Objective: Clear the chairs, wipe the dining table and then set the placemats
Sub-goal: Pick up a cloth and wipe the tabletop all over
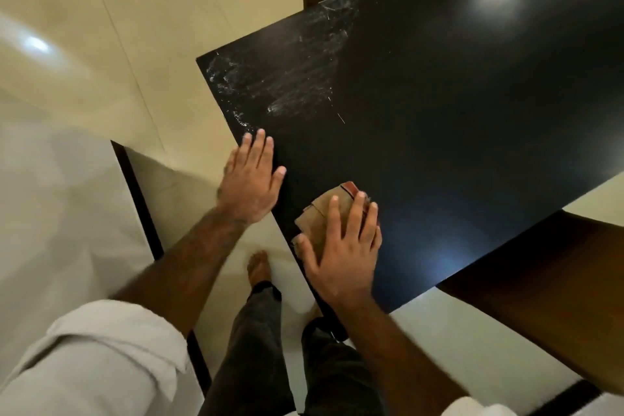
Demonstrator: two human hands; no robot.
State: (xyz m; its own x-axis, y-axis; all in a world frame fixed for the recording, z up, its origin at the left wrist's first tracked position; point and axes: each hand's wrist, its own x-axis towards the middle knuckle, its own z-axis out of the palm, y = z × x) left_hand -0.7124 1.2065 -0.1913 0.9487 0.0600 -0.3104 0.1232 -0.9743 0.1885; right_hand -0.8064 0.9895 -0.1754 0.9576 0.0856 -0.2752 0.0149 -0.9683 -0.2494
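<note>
While my left fingers lie flat on the counter, my right fingers, held straight, press a tan cloth.

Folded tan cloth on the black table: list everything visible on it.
The folded tan cloth looks like soft fabric, gathered in several layers, with a red strip showing at its far end. It lies flat on the glossy black table, close to the edge nearest the person. The right hand presses on it with straight, spread fingers and covers much of it. Nothing else touches it.
</note>
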